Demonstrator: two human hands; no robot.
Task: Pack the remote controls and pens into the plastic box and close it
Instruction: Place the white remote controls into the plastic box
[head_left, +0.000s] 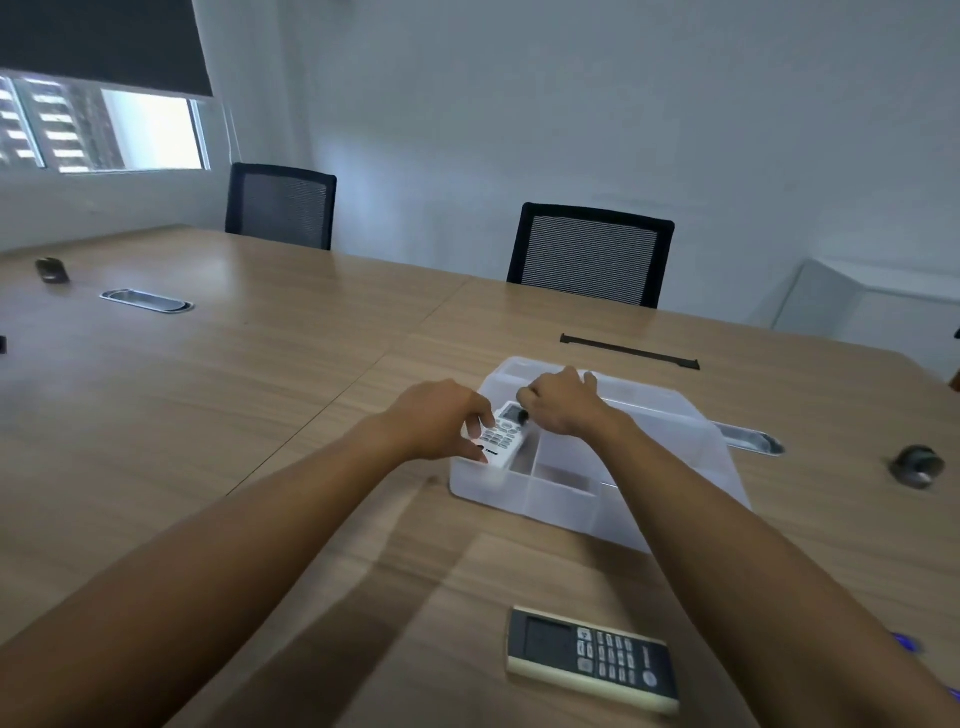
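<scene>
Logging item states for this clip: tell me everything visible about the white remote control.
The white remote is a slim plastic handset with a small screen at its far end and rows of grey buttons below. It lies tilted over the plastic box's near-left compartment, its near end low against the wall. The left hand touches its left edge, and the right hand pinches its far end. Whether it rests on the bottom cannot be told.

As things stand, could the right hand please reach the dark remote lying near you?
Probably yes: the dark remote lies uncovered on the table, nearer than the right hand, which would first leave the white remote.
</scene>
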